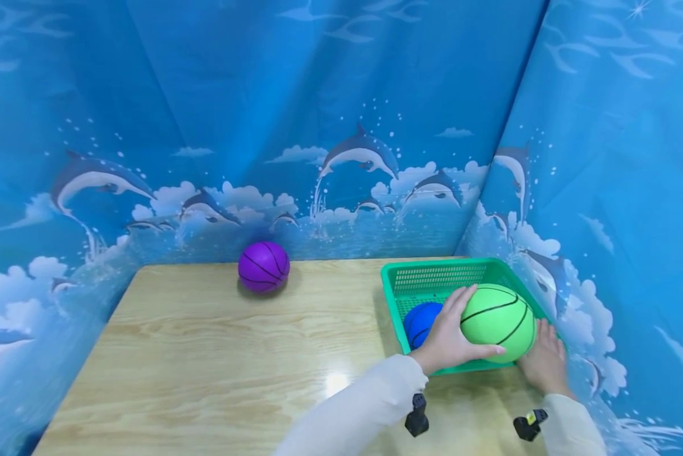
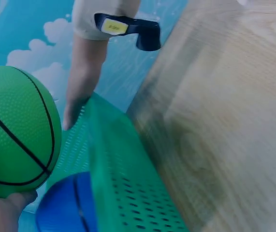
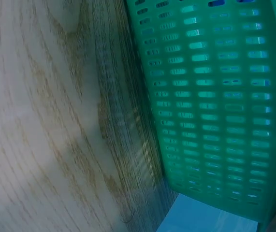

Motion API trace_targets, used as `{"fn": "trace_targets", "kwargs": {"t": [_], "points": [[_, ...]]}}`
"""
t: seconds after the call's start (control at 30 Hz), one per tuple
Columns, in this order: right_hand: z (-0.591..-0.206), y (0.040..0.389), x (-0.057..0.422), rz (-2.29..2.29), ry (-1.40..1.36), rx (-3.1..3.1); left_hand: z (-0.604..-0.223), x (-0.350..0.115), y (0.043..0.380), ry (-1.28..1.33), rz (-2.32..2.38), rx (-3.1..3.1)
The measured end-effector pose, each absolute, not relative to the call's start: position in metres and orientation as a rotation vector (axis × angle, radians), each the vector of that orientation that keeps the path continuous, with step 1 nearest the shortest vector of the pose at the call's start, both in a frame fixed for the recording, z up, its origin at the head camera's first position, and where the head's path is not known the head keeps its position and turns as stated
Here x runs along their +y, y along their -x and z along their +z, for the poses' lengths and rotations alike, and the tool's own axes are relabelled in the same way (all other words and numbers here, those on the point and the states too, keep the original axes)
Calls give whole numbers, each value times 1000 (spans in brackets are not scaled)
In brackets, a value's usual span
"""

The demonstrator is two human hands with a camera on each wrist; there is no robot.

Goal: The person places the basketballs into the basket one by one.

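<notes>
A light green toy basketball [image 1: 498, 323] sits high in the front of a green plastic basket [image 1: 395, 304], at the right of the table. My left hand [image 1: 452, 329] grips this ball from the left, thumb across its near side and fingers toward its top. To the right of the ball, my right hand [image 1: 547, 358] lies at the basket's right rim with its fingers extended; in the left wrist view the right hand [image 2: 82, 79] reaches over the rim. A blue toy basketball [image 1: 421, 323] rests inside the basket, partly covered by the left hand. The right wrist view shows the basket's slotted wall [image 3: 205, 106].
A purple toy basketball [image 1: 264, 267] stands near the back edge of the wooden table [image 1: 204, 354]. Blue dolphin-print sheets [image 1: 261, 126] hang behind and along the right side, with the basket close to the right one.
</notes>
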State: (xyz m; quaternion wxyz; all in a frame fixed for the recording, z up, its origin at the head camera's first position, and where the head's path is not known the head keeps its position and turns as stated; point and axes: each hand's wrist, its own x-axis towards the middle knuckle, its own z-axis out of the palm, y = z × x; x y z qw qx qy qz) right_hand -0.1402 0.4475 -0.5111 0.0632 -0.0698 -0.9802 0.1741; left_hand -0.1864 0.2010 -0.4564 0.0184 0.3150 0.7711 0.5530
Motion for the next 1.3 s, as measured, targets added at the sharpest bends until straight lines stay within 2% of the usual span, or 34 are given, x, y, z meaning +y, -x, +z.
{"fn": "trace_targets", "kwargs": {"t": [0.47,1.07,1.3], "points": [[-512,138,447,500,219,-2964,-452,203,180,-990,1576,2647],[-510,140,447,518,230,-2940,-460,209,187,-1374,978,2838],[-510,141,444,540,265,-2947,-458,211,188,-1144,1165,2838]]}}
